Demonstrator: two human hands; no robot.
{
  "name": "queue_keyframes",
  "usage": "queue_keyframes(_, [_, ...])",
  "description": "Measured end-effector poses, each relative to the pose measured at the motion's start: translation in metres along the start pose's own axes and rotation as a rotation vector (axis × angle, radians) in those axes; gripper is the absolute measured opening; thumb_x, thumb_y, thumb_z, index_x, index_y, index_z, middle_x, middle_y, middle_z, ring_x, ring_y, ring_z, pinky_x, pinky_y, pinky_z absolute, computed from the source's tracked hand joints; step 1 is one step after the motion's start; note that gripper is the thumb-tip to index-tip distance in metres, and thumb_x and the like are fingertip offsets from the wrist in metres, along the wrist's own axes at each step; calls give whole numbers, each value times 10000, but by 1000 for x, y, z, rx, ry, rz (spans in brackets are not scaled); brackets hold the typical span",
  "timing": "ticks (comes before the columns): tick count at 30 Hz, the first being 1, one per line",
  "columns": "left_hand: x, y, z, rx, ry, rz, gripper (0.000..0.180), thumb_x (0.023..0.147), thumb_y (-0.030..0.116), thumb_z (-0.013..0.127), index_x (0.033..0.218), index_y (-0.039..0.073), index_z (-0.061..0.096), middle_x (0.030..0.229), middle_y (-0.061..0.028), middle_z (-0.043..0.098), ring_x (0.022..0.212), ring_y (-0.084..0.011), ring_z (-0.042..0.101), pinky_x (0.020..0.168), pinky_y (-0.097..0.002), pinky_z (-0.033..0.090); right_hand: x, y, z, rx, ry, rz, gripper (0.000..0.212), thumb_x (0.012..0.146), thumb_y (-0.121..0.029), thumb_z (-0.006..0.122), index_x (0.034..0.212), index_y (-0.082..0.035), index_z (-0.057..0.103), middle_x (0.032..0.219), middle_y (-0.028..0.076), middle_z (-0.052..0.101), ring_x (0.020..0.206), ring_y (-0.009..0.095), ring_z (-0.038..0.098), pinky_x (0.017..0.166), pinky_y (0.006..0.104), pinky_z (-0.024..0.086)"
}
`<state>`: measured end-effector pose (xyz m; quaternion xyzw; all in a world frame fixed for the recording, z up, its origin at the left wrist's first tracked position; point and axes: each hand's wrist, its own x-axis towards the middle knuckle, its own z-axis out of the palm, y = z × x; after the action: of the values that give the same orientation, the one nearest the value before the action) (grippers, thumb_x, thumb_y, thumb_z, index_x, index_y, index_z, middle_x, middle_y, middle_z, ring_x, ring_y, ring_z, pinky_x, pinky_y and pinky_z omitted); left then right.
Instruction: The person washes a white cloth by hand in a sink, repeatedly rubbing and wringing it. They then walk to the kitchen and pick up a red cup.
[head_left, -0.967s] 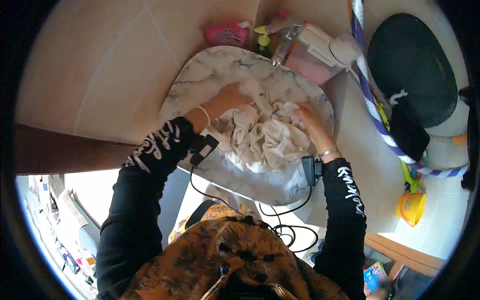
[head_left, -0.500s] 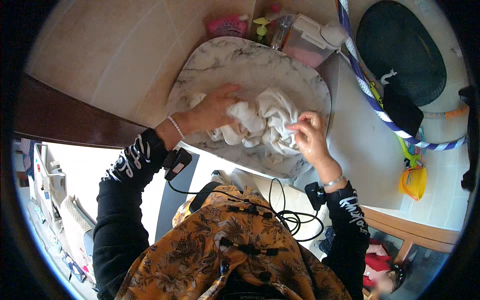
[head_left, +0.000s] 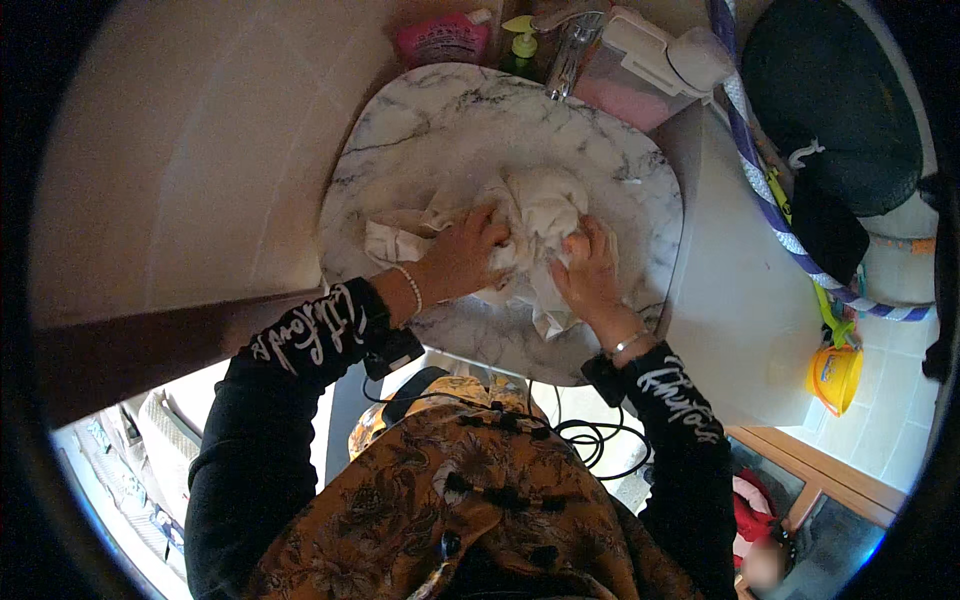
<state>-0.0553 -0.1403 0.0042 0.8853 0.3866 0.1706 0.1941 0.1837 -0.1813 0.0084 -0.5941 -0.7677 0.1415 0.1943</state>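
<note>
Evidently a crumpled white cloth (head_left: 530, 215) is being scrubbed in the marble-patterned basin (head_left: 400, 130), clamped by left hand (head_left: 462, 255) and right hand (head_left: 588, 270); firmer kneading seems called for next

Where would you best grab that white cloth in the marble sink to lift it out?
Probably at the bunched mound of the white cloth, coming from above: the folds stand highest there, near the faucet, and give something to pinch. The flat corner trailing left lies against the marble sink. The left hand and right hand both press on it from the near side.
</note>
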Motion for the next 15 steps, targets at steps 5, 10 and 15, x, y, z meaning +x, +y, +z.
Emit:
queue_keyframes(5, [37,-21,7,-95,-30,-75,523,752,300,726,1159,70,493,1243,-240,421,1112,-427,481,903,-475,452,49,24,9,-39,-51,-6,432,797,-257,637,1144,-58,471,1301,220,392,1187,425,380,984,518,352])
queue_keyframes(10, [62,-29,-1,-131,-42,-187,498,798,340,664,1171,58,493,1206,-242,457,1101,-441,480,933,-473,432,76,29,-5,81,-175,-30,456,758,-71,632,1143,-63,388,1187,221,392,1073,438,435,925,475,385])
queue_keyframes(15, [77,-40,-2,-193,-44,-294,525,797,362,647,1197,63,483,1172,-237,500,1086,-435,496,913,-477,447,95,35,-8,-191,-259,-168,432,799,-154,608,1174,-46,423,1139,227,421,1062,432,438,940,465,377])
